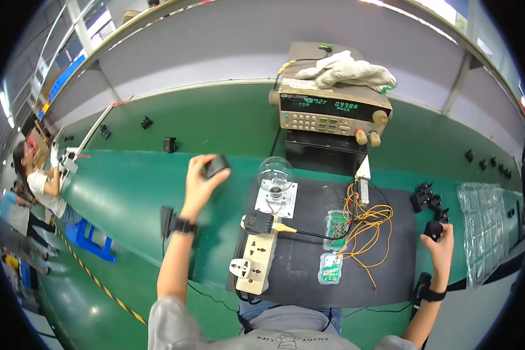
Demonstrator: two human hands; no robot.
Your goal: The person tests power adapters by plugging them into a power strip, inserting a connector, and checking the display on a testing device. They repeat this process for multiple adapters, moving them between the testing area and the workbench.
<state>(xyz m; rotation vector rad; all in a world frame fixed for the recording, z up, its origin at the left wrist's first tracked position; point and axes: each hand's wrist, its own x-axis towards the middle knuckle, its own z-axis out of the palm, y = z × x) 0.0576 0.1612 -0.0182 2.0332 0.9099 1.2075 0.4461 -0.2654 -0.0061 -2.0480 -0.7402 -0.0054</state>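
Raised over the green bench at left, my left hand (199, 184) is closed around a small black power adapter (217, 167). My right hand (441, 251) grips another black power adapter (433, 228) at the right edge of the dark mat (297, 280). On the mat lies a white power strip (255, 259), with a black adapter (258, 222) plugged into its far end. A cable with a yellow connector (283, 228) runs from there toward a green circuit board (336, 228). A second small board (331, 268) lies nearer me, beside loose yellow wires (370, 219).
A clear bulb (275, 170) stands on a white base behind the strip. Farther back is a bench meter (332, 111) with a white glove (350, 71) on top. Black adapters (429, 198) and a clear plastic tray (483, 233) lie at right. A co-worker (44, 181) sits far left.
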